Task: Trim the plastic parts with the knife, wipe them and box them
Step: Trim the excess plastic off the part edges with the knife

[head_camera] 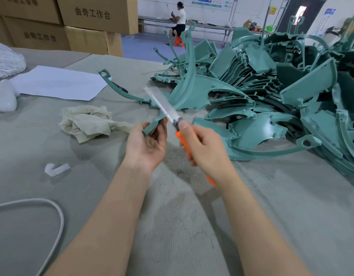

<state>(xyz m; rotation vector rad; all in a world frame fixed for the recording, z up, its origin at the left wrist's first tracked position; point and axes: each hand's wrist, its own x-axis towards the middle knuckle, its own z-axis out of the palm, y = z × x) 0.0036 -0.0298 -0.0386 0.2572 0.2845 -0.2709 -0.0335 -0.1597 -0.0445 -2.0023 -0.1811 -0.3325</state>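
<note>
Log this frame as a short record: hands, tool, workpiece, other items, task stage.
left hand: holds the near end of a curved green part
right hand: grips the orange knife
blade: extended, motion-blurred, crossing the part; contact unclear
rag: crumpled on the table, left of the hands, untouched
pile: more green parts heaped to the right
boxes: cardboard cartons stacked at far left
stage: trimming; wiping and boxing not yet done

knife [180, 139]: one
rag [86, 124]: one
paper sheet [58, 82]: one
cardboard boxes [96, 14]: at least four
green plastic parts [271, 88]: heap, uncountable
</note>
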